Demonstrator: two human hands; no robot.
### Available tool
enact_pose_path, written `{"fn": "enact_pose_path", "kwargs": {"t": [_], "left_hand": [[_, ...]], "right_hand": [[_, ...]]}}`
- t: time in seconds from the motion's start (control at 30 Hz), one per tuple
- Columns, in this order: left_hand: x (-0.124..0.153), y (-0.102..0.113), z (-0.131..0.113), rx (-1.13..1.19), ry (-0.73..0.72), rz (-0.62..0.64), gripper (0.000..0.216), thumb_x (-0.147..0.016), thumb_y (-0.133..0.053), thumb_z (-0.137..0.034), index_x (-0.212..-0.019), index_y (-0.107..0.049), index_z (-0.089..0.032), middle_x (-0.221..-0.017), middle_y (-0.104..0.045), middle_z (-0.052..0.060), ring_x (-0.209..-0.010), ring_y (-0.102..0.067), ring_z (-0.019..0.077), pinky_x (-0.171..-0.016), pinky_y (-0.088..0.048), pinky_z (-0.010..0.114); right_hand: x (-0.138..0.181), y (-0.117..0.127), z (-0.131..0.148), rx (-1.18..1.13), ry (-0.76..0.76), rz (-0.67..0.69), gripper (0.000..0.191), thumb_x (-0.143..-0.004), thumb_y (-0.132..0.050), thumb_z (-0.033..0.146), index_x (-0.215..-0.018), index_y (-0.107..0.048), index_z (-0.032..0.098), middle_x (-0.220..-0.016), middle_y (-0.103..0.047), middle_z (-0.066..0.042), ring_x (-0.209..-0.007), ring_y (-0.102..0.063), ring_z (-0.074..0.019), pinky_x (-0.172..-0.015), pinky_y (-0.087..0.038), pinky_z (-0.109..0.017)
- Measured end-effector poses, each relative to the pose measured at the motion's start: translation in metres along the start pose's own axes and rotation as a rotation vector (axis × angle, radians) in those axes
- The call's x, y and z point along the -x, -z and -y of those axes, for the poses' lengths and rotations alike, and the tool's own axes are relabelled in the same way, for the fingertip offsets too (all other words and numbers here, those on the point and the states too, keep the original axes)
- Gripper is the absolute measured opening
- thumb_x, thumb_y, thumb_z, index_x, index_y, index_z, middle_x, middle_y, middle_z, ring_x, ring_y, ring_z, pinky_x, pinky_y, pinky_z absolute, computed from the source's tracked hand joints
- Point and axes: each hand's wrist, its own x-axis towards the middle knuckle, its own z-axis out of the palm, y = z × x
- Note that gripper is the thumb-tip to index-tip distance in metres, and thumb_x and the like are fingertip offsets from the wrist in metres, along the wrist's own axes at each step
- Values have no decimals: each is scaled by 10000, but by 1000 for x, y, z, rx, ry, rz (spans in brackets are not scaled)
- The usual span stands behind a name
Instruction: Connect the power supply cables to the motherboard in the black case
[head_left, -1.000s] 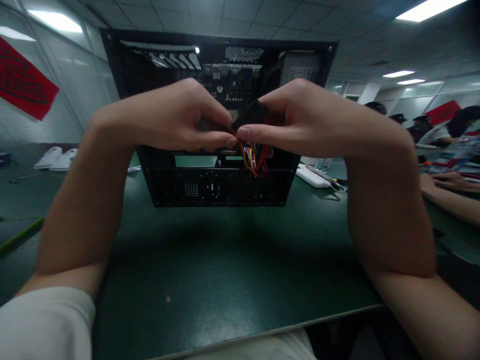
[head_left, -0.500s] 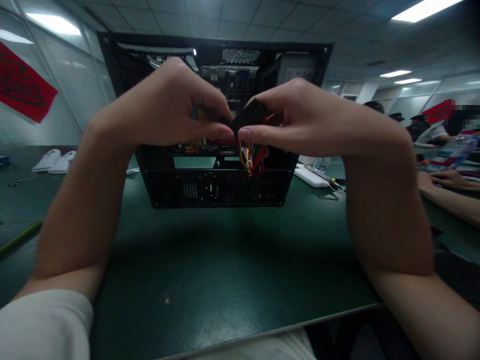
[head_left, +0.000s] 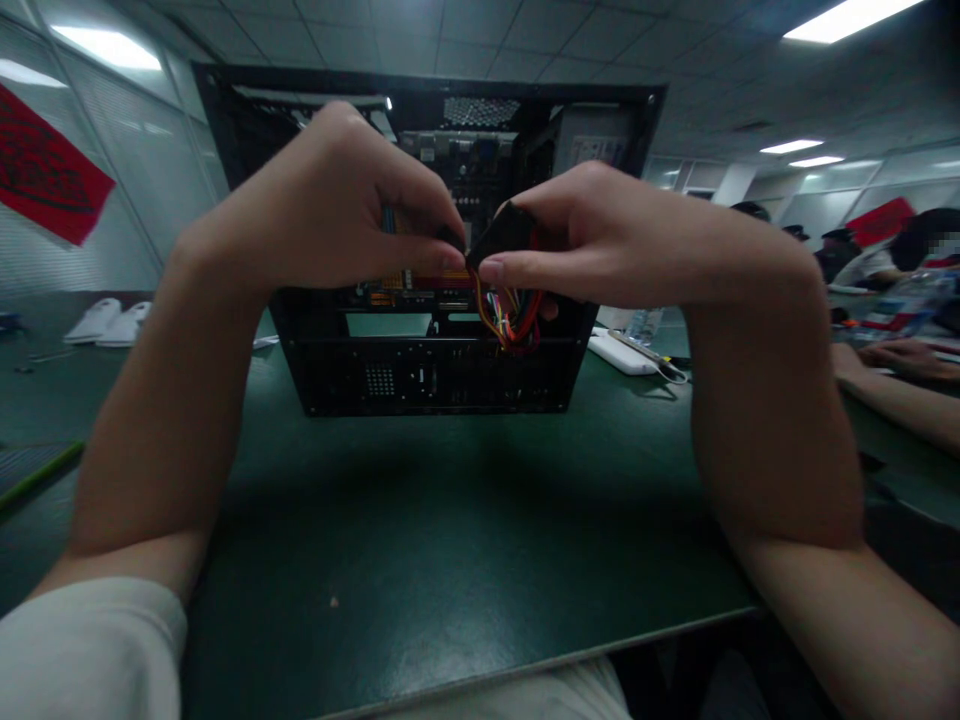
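An open black computer case stands upright on the table in front of me, its circuit board and slots partly covered by my hands. My right hand pinches a flat black piece at the end of a bundle of red, orange and yellow cables, which loops down below the fingers. Thumb and fingers of my left hand are closed together just left of it. Something small and dark shows between them, too hidden to name. Both hands are in front of the case's open side.
The green table has its front edge close to my lap. White shoe-like objects lie at the left, a white power bank with a cable at the right. Another person's hands rest at the far right.
My left fingertips have drawn slightly left, away from the right thumb. The black piece has tilted a little, and another right fingertip now shows beside the cables.
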Motion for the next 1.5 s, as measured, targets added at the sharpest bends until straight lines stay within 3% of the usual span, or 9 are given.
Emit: {"fn": "enact_pose_path", "kwargs": {"t": [0.23,0.4,0.63,0.83,1.17,1.5], "left_hand": [[-3,-6,2,12,-72,45,370,-926,-658,-516,-1001,-818,-190,-732,-734,-11,-603,-591,93,-602,-437,248],[-2,-6,5,54,-106,24,325,-933,-687,-472,-1009,-809,-180,-738,-734,-18,-621,-613,77,-575,-434,212],[-2,-3,5,105,-1,93,438,-901,-689,-561,-1036,-810,-162,-786,-771,52,-717,-624,140,-689,-504,259],[-3,-6,0,126,-33,107,344,-902,-701,-459,-1029,-809,-157,-791,-760,22,-653,-614,104,-666,-498,226],[-4,-12,1,157,33,164,364,-906,-678,-463,-1067,-806,-162,-841,-780,43,-698,-634,131,-701,-530,253],[-4,-12,5,147,-27,133,298,-923,-696,-387,-1080,-793,-153,-871,-779,29,-692,-647,106,-715,-546,237]], "right_hand": [[1,-1,3,105,52,140,355,-986,-628,469,-783,-601,179,-622,-525,22,-550,-439,-101,-471,-276,-265],[0,0,0,123,62,104,300,-991,-603,454,-859,-624,186,-718,-607,-10,-609,-501,-124,-493,-315,-267],[1,2,3,69,54,102,318,-980,-594,497,-972,-679,190,-844,-675,-51,-675,-527,-160,-522,-363,-295],[0,-2,2,97,46,73,348,-954,-628,544,-866,-677,212,-666,-590,-5,-579,-469,-143,-475,-276,-300],[1,-5,-1,-47,42,32,289,-906,-749,447,-796,-678,189,-638,-557,11,-586,-445,-118,-516,-275,-298],[-1,-3,-1,33,22,48,328,-914,-694,541,-874,-684,216,-716,-617,-12,-642,-490,-161,-500,-325,-314]]}}
